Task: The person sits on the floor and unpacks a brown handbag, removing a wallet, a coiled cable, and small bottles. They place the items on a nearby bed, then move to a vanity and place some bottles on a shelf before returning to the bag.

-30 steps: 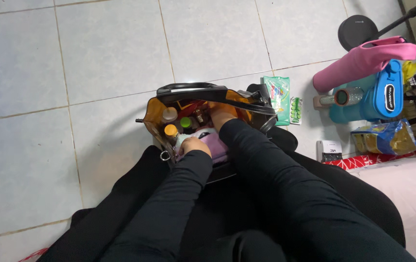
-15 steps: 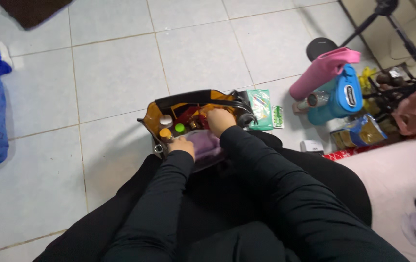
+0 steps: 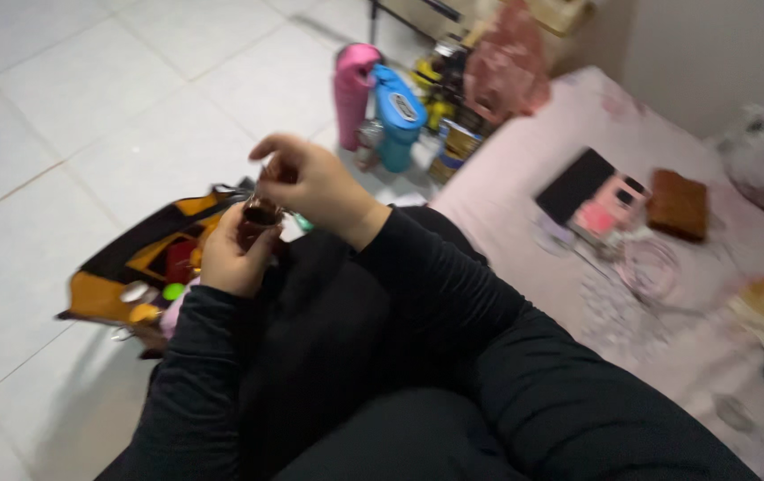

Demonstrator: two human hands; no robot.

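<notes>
The bag (image 3: 146, 258) is mustard yellow with black trim. Beside it, the left hand (image 3: 235, 258) holds a dark brown little bottle (image 3: 257, 218) (blurred). Beyond the bag stand a pink roll (image 3: 351, 93) and a blue container (image 3: 397, 116); the sleeves are black.

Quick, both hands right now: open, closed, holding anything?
Left hand: closed around a small dark bottle.
Right hand: fingers pinched at the bottle's top; blurred, so its grip cannot be told.

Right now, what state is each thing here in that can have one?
Small dark brown jar: upright, gripped by left hand, top apparently open.
Right hand: fingers pinched above the jar; what they hold is too blurred to tell.
Orange-lined black bag: open on the floor, bottles inside.
</notes>
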